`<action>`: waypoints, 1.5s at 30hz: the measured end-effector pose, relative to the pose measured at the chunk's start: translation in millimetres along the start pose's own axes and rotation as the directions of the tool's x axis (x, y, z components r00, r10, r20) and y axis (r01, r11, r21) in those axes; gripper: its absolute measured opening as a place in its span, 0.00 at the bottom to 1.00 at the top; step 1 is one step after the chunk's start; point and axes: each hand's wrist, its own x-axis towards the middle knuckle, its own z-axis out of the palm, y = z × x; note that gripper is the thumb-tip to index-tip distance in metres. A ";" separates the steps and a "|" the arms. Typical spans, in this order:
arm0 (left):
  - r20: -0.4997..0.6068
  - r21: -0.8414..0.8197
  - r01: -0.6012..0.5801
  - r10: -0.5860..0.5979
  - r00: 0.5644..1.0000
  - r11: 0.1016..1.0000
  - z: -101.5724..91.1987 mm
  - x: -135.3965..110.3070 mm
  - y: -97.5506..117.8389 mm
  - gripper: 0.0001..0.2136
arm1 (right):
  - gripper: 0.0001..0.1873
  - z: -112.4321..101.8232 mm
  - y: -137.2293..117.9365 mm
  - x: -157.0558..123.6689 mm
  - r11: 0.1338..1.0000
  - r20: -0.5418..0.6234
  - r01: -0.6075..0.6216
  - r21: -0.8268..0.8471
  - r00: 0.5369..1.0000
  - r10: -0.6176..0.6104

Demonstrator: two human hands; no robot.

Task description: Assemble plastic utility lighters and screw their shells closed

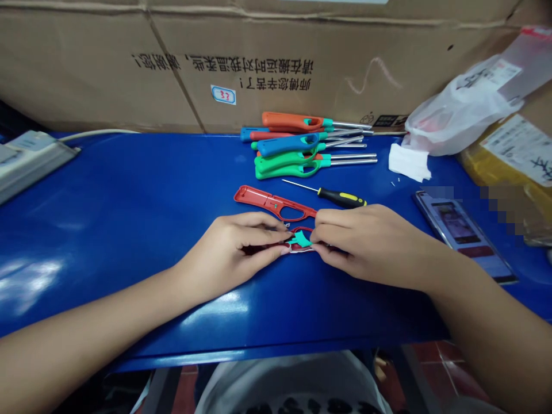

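Observation:
Between my two hands lies an opened lighter half, a red shell (302,249) with a teal trigger piece (302,238) set in it. My left hand (250,241) grips its left end, thumb below and fingers above. With pinched fingers, my right hand (349,238) holds the right side by the trigger; its fingertips partly cover the parts there. Just beyond lies the other red shell half (263,199), hollow side up, its right end close to my right fingers. A black and yellow screwdriver (342,198) rests behind my right hand.
Several assembled lighters (288,149) are piled at the back against a cardboard box (107,75). To the right are a phone (466,236), a folded white tissue (407,161), a plastic bag (457,109) and tiny metal bits (393,184). A power strip (34,161) sits at left.

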 end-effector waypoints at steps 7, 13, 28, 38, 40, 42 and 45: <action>0.086 0.057 -0.015 0.010 0.996 0.998 1.0 1.8 4.2 0.15 | 0.10 -1.0 0.5 -1.6 0.999 -0.036 -0.046 -0.023 0.998 0.045; 0.097 0.083 -0.029 0.021 0.995 0.996 0.0 2.0 2.6 0.18 | 0.10 0.7 0.9 -1.4 0.997 -0.060 -0.049 -0.067 0.997 0.045; 0.116 0.128 -0.030 0.015 0.993 0.991 0.5 3.1 2.4 0.15 | 0.11 2.7 0.5 0.2 0.991 -0.054 -0.064 -0.117 0.997 0.058; 0.158 0.193 -0.043 0.013 0.987 0.980 -0.8 1.3 1.9 0.14 | 0.14 6.6 1.3 0.7 0.994 -0.081 -0.044 -0.096 0.996 0.037; 0.173 0.228 -0.058 0.019 0.985 0.972 -0.5 0.5 1.9 0.14 | 0.15 5.9 0.8 0.5 0.994 -0.078 -0.053 -0.092 0.996 0.046; 0.184 0.252 -0.073 0.026 0.983 0.965 0.3 -0.6 1.4 0.14 | 0.14 5.1 0.6 0.2 0.994 -0.070 -0.065 -0.085 0.996 0.060; 0.195 0.277 -0.090 0.036 0.980 0.957 1.7 -1.6 0.3 0.15 | 0.14 4.7 0.7 -0.4 0.995 -0.053 -0.067 -0.072 0.997 0.064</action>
